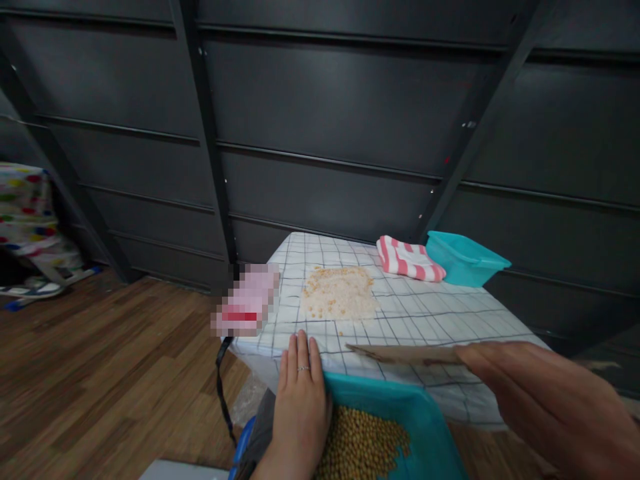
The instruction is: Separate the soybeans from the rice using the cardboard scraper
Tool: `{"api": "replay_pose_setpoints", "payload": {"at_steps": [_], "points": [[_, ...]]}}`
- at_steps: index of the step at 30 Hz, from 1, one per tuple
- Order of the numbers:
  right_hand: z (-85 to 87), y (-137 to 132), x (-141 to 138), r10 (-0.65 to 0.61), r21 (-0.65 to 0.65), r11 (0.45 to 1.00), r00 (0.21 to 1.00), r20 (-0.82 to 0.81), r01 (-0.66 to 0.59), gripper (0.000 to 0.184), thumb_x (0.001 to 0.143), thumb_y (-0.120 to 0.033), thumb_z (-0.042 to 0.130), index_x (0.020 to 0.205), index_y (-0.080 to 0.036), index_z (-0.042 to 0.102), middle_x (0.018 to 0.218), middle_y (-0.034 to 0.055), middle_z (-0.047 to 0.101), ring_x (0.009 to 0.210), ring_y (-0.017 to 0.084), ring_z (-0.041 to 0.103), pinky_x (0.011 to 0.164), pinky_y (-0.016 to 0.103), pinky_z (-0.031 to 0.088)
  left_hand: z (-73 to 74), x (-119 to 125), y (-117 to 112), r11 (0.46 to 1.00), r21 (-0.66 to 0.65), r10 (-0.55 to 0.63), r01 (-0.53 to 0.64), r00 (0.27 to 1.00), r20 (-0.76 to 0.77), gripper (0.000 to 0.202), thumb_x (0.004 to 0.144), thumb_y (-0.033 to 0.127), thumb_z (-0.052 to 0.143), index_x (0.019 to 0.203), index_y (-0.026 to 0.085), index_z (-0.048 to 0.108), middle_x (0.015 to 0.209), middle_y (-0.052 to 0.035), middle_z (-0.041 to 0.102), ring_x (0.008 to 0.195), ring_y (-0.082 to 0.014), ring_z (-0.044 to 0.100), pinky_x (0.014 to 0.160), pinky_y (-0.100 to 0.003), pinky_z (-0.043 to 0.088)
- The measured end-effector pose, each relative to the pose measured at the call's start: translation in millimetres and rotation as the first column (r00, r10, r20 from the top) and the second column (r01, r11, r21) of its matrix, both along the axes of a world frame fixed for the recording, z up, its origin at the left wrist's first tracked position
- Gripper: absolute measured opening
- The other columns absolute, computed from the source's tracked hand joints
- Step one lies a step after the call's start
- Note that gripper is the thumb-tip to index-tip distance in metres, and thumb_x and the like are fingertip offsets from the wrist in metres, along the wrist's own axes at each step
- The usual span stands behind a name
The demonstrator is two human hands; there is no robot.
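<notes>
My right hand [550,393] is closed on one end of a thin brown strip [405,353], seen almost edge-on; whether it is cardboard or wood I cannot tell. The strip spans above the near edge of the table. With fingers straight and side by side, my left hand [303,393] lies at the table's front edge, against the left rim of a teal plastic tub [430,413]. Soybeans [365,440] cover much of the tub's bottom. On the checked tablecloth [425,320] beyond, a flat patch of rice [343,293] has several soybeans scattered through it.
A folded pink-and-white striped towel [410,259] and a second teal tub [465,259] stand at the back right of the table. A pink pixelated item [250,297] sits at the left edge. Behind rises a dark panelled wall [325,100].
</notes>
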State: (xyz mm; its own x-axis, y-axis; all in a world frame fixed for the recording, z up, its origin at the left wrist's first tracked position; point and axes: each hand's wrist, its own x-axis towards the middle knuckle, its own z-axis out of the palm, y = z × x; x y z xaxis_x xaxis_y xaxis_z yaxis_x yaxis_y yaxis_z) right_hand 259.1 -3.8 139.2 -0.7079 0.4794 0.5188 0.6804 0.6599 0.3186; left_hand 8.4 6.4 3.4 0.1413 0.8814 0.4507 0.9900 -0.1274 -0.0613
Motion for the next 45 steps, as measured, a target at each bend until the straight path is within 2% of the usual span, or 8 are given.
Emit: {"api": "replay_pose_setpoints", "payload": {"at_steps": [4, 13, 19, 24, 31, 37, 42, 45], "points": [[11.3, 12.6, -17.4, 0.04, 0.085, 0.995, 0.997, 0.066, -0.045, 0.027, 0.085, -0.007, 0.03, 0.089, -0.019, 0.054, 0.069, 0.001, 0.064, 0.059, 0.012, 0.057, 0.053, 0.023, 0.045, 2.5, 0.2, -0.3, 1.0, -0.022, 0.012, -0.012, 1.0, 0.02, 0.055, 0.066, 0.013, 0.042, 0.12, 0.0, 0.047, 0.129, -0.0228, 0.043, 0.119, -0.034, 0.039, 0.094, -0.043, 0.041], [8.1, 24.6, -17.2, 0.017, 0.332, 0.94, 0.986, 0.163, -0.071, 0.032, 0.079, 0.002, 0.03, 0.09, -0.017, 0.054, 0.068, 0.0013, 0.063, 0.061, 0.013, 0.057, 0.06, 0.026, 0.045, 1.7, 1.4, -0.4, 0.999, 0.024, 0.022, -0.022, 1.0, 0.005, 0.053, 0.066, 0.013, 0.042, 0.117, 0.001, 0.051, 0.126, -0.0215, 0.046, 0.117, -0.0333, 0.041, 0.092, -0.042, 0.043], [-3.4, 10.8, -15.7, 0.098, 0.098, 0.99, 0.993, 0.069, -0.105, 0.029, 0.084, -0.006, 0.031, 0.097, -0.018, 0.055, 0.075, 0.0026, 0.064, 0.066, 0.013, 0.057, 0.061, 0.025, 0.045, 1.5, 1.2, -0.1, 0.998, 0.05, 0.025, -0.025, 1.0, -0.003, 0.053, 0.065, 0.013, 0.043, 0.116, 0.002, 0.051, 0.126, -0.021, 0.046, 0.116, -0.0335, 0.041, 0.091, -0.042, 0.043], [-9.3, 7.5, -23.2, 0.187, 0.207, 0.956, 0.975, 0.119, -0.208, 0.031, 0.083, -0.004, 0.03, 0.098, -0.015, 0.055, 0.079, 0.0055, 0.065, 0.073, 0.016, 0.058, 0.069, 0.029, 0.045, 1.8, 0.2, 0.5, 0.998, 0.054, 0.019, -0.019, 1.0, 0.0, 0.052, 0.066, 0.014, 0.043, 0.117, 0.003, 0.051, 0.126, -0.0198, 0.046, 0.116, -0.0326, 0.042, 0.091, -0.041, 0.044], [3.3, 24.3, -22.6, 0.001, 0.351, 0.934, 0.981, 0.195, -0.071, 0.031, 0.082, 0.001, 0.03, 0.087, -0.015, 0.056, 0.067, 0.0035, 0.062, 0.059, 0.014, 0.053, 0.058, 0.026, 0.043, -1.2, -0.5, 1.4, 0.997, 0.073, 0.026, -0.026, 1.0, -0.011, 0.052, 0.066, 0.015, 0.043, 0.116, 0.002, 0.052, 0.125, -0.0208, 0.047, 0.115, -0.0332, 0.043, 0.09, -0.041, 0.044], [2.0, 21.8, -24.5, 0.009, 0.307, 0.95, 0.989, 0.145, -0.054, 0.033, 0.082, 0.0, 0.028, 0.089, -0.015, 0.057, 0.072, 0.0053, 0.062, 0.065, 0.015, 0.055, 0.061, 0.028, 0.041, -0.9, -0.8, 0.3, 0.998, 0.065, 0.021, -0.02, 1.0, -0.014, 0.053, 0.066, 0.014, 0.042, 0.117, 0.002, 0.051, 0.126, -0.0202, 0.046, 0.116, -0.0324, 0.042, 0.091, -0.042, 0.044], [3.5, 28.3, -40.1, 0.045, 0.333, 0.939, 0.989, 0.144, -0.092, 0.029, 0.082, -0.001, 0.032, 0.085, -0.015, 0.057, 0.066, 0.0036, 0.061, 0.058, 0.014, 0.053, 0.058, 0.028, 0.041, -0.1, -0.6, 0.9, 0.998, 0.058, 0.023, -0.022, 1.0, -0.012, 0.052, 0.067, 0.016, 0.042, 0.117, 0.002, 0.051, 0.126, -0.0197, 0.047, 0.116, -0.0322, 0.042, 0.091, -0.042, 0.044], [2.1, 28.5, -43.7, 0.057, 0.259, 0.961, 0.988, 0.144, -0.093, 0.031, 0.083, -0.002, 0.03, 0.083, -0.016, 0.057, 0.064, 0.0023, 0.061, 0.055, 0.013, 0.052, 0.056, 0.026, 0.042, -0.1, -0.8, 0.6, 0.998, 0.052, 0.027, -0.027, 1.0, -0.007, 0.052, 0.068, 0.015, 0.042, 0.117, 0.003, 0.051, 0.126, -0.0196, 0.047, 0.116, -0.0321, 0.043, 0.091, -0.041, 0.044]]}}
